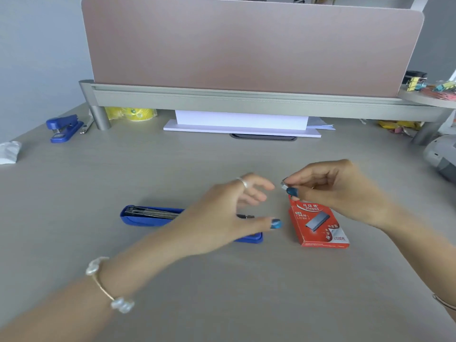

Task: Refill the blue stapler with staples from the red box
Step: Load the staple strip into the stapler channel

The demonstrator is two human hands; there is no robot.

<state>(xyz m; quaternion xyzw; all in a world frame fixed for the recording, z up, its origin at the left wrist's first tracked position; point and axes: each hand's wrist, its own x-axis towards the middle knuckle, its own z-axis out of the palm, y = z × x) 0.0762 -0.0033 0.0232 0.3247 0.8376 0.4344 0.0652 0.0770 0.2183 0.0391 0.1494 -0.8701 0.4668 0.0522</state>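
Note:
A blue stapler (pixel 150 216) lies opened flat on the grey desk, its metal staple channel facing up; my left hand hides its middle. The red staple box (pixel 318 224) lies flat to its right with an end flap open. My right hand (pixel 338 191) hovers just above the box's far end, thumb and forefinger pinched on a small silvery strip of staples (pixel 284 185). My left hand (pixel 234 213) floats over the stapler, fingers spread and holding nothing.
A second blue stapler (pixel 64 127) sits at the far left near a desk shelf leg (pixel 100 118). A pink divider panel (pixel 246 45) stands behind the shelf. A white stand (pixel 241 123) sits under the shelf. A grey device (pixel 441 156) lies at the right edge, crumpled paper (pixel 9 151) at the left.

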